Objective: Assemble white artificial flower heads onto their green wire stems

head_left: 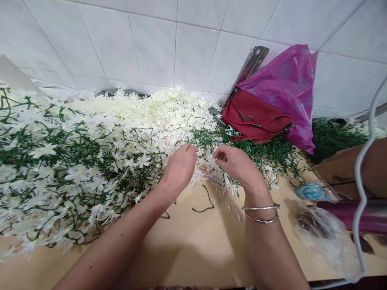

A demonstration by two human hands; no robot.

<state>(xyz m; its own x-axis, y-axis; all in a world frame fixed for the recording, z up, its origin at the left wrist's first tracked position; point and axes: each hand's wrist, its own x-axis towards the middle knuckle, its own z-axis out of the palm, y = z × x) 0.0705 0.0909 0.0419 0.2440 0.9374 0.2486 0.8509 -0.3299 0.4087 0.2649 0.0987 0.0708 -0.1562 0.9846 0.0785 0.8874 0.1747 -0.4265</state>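
Observation:
My left hand hovers over a pile of white flower pieces, its fingertips pinched together. A hand's width to its right, my right hand has its thumb and fingers curled into a pinch. Whatever either pinch holds is too small or hidden to make out. Behind the hands lie loose green plastic stems. Artificial white flowers on green stems fill the left side of the table. A single green stem rests on the bare tabletop in front of my hands.
Cream blossoms are heaped against the tiled wall. A red bag and a purple plastic bag stand at the back right. Farther right are a cardboard box, a clear plastic bag and a white cable.

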